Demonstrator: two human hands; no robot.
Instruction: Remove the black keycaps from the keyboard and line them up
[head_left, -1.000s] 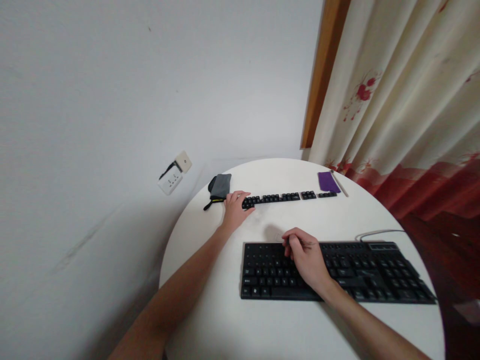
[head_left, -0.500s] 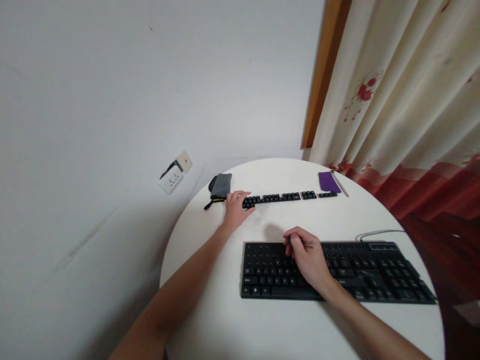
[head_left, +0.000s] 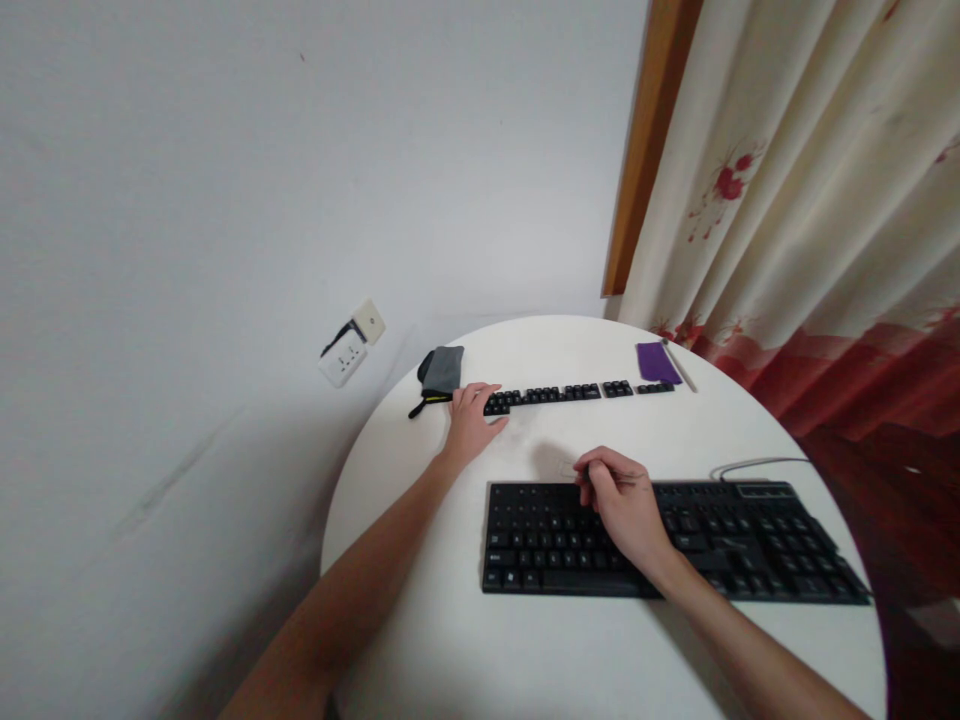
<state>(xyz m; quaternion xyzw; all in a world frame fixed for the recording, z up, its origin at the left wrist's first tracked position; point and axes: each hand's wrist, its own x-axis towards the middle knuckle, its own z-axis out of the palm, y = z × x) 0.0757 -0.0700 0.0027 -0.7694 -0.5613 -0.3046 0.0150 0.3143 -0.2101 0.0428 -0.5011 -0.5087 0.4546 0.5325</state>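
Note:
My left hand (head_left: 471, 420) lies at the left end of a row of loose black keycaps (head_left: 581, 393). Its fingers are spread, with thumb and fingertips around the end keycaps. Over the upper part of a black keyboard (head_left: 585, 583), my right hand (head_left: 615, 490) is closed on a thin wire tool, which looks like a wire keycap puller (head_left: 567, 469); its wire end points left past the fingers. Along the keyboard's upper left, several key positions look bare of caps. My right hand and forearm hide part of the keys.
A grey pouch (head_left: 442, 370) with a black strap lies beyond my left hand. At the back right are a purple cloth (head_left: 657, 363) and a thin stick-like brush (head_left: 681, 368). The keyboard's cable (head_left: 757, 464) curves behind it on the round white table (head_left: 450, 640).
My right hand has shifted slightly right and up over the keyboard, and the wire end of its tool now shows. My left hand stays almost in place.

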